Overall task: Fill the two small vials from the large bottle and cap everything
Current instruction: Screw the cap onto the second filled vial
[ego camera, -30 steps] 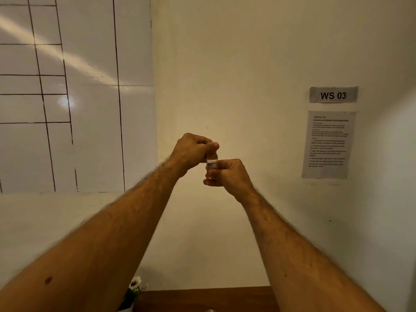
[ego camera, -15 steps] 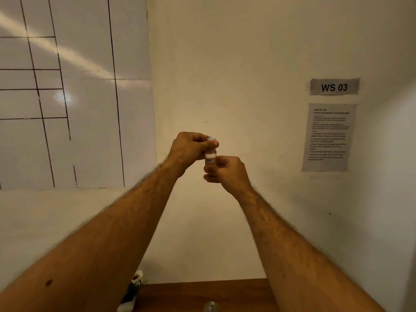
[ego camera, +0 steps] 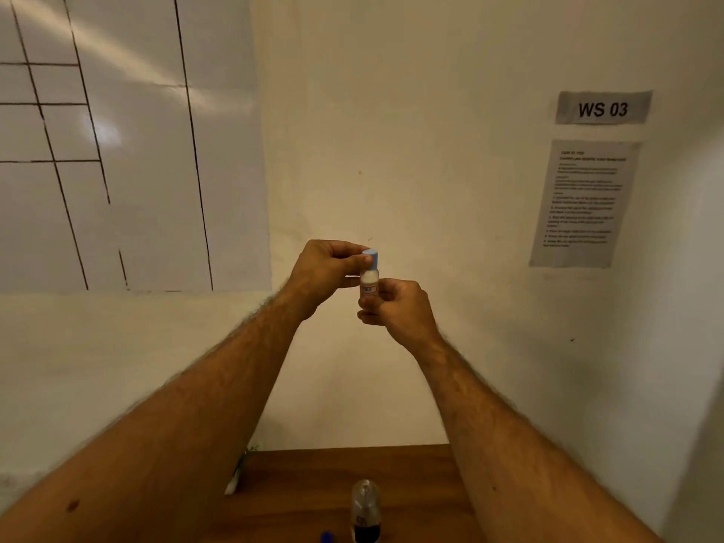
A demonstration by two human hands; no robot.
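A small vial is held upright at the centre of the frame, raised in front of the cream wall. Its lower body is gripped by the curled fingers of the right hand, and its light blue cap is pinched between thumb and fingers of the left hand. A label is seen on the vial, but its print is too small to be read.

At the bottom centre, a clear bottle is stood uncapped on the wooden table, dark liquid showing in its lower part. Just left of it, at the frame's lower edge, a small blue object is cut off and cannot be identified. The table's sides are hidden by both forearms.

A white board with ruled lines is fixed at the upper left. At the upper right, a "WS 03" sign is placed above a printed sheet. Between the raised hands and the table, bare wall is seen.
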